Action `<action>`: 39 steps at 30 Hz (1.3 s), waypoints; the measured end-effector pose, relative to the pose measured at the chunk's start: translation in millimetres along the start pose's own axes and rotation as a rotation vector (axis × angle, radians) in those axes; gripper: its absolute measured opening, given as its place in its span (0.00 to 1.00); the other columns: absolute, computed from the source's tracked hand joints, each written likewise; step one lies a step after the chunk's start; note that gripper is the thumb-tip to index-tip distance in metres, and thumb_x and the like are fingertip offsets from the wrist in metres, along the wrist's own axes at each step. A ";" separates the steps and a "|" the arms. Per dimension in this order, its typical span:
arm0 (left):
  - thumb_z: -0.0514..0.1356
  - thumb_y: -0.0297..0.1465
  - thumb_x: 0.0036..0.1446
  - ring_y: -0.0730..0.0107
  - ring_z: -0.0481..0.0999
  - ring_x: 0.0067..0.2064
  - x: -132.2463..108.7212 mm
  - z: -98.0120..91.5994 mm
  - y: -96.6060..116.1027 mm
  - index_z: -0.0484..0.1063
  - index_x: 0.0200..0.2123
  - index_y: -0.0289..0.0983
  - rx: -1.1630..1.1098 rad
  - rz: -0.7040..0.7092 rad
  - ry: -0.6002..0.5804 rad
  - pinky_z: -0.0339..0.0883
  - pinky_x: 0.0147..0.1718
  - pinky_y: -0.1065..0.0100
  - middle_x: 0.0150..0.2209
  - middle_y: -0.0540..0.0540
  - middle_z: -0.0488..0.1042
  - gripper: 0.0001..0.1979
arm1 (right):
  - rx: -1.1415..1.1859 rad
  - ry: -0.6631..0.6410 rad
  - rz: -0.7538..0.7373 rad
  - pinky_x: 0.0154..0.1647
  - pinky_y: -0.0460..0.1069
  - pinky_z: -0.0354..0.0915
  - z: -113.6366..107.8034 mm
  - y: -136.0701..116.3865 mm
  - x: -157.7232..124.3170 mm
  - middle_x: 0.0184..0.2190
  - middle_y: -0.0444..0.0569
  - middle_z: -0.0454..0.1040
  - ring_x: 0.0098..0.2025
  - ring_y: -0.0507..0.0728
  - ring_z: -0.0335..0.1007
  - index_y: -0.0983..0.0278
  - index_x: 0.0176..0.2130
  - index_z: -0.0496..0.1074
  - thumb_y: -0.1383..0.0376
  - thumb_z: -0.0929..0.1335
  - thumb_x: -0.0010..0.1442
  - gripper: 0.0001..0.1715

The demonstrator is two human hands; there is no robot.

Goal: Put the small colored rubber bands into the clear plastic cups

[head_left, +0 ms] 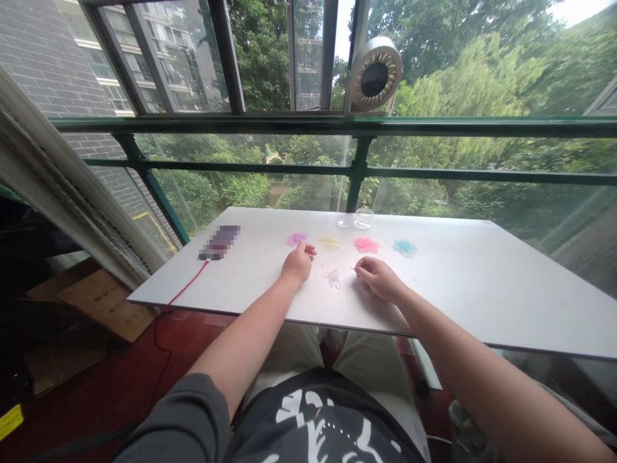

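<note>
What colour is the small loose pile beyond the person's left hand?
The small loose pile is light purple, best seen in the head view.

head view, forward-down, seemingly near

Surface: white rectangular tabletop [482, 283]
Row: purple, yellow, pink, teal heaps [366, 245]
Near: mixed-colour heap [332, 278]
Far: clear round container [364, 220]
Left: dark device [220, 242]

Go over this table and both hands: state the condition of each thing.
Left hand: curled, apparently pinching a thin pale piece
Right hand: pinching a thin strand
Purple pile: loose, beside left hand
Yellow pile: loose, thinly spread
Pink pile: loose, heaped
Blue pile: loose, heaped
Mixed-colour pile: lying between the hands
Clear container: standing, lid apparently off
Clear lid: lying beside it
Device: lying flat, blurred
Red cable: plugged in, hanging off the table
</note>
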State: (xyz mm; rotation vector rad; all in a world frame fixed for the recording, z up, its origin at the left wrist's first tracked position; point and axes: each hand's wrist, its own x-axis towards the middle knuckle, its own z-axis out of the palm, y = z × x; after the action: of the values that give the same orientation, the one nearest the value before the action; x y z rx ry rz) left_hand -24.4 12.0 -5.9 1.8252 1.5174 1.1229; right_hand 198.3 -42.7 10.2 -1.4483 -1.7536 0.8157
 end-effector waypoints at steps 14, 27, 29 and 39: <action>0.48 0.21 0.52 0.66 0.73 0.44 -4.7 1.2 5.4 0.70 0.38 0.37 0.118 0.174 -0.057 0.66 0.47 0.61 0.40 0.44 0.76 0.14 | -0.034 0.186 -0.170 0.33 0.47 0.62 35.6 -0.2 35.9 0.27 0.46 0.74 0.28 0.51 0.67 0.64 0.30 0.72 0.69 0.64 0.48 0.07; 0.57 0.30 0.50 0.71 0.75 0.34 -15.8 0.5 16.6 0.72 0.37 0.37 0.105 0.348 -0.269 0.69 0.37 0.70 0.38 0.47 0.77 0.10 | 0.043 0.179 -0.192 0.25 0.44 0.59 33.0 -1.0 32.5 0.23 0.44 0.72 0.22 0.49 0.61 0.66 0.29 0.71 0.66 0.67 0.47 0.07; 0.60 0.34 0.49 0.70 0.75 0.36 -16.5 0.2 18.2 0.72 0.38 0.37 0.119 0.359 -0.249 0.69 0.35 0.70 0.38 0.47 0.77 0.12 | 0.068 0.158 -0.204 0.24 0.44 0.58 33.0 -2.7 30.9 0.22 0.43 0.71 0.22 0.49 0.61 0.67 0.28 0.71 0.65 0.67 0.47 0.06; 0.59 0.33 0.51 0.72 0.75 0.32 -16.3 3.1 17.8 0.73 0.34 0.38 0.140 0.412 -0.189 0.68 0.36 0.70 0.32 0.49 0.78 0.07 | 0.106 0.122 -0.237 0.25 0.45 0.58 34.7 -4.9 28.3 0.21 0.45 0.72 0.23 0.50 0.63 0.67 0.26 0.72 0.66 0.67 0.46 0.05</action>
State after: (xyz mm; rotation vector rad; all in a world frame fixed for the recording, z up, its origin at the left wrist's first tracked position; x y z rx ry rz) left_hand -12.8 -7.7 2.4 2.3411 1.1674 1.0014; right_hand 163.3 -16.7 -1.2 -1.1696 -1.7220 0.6709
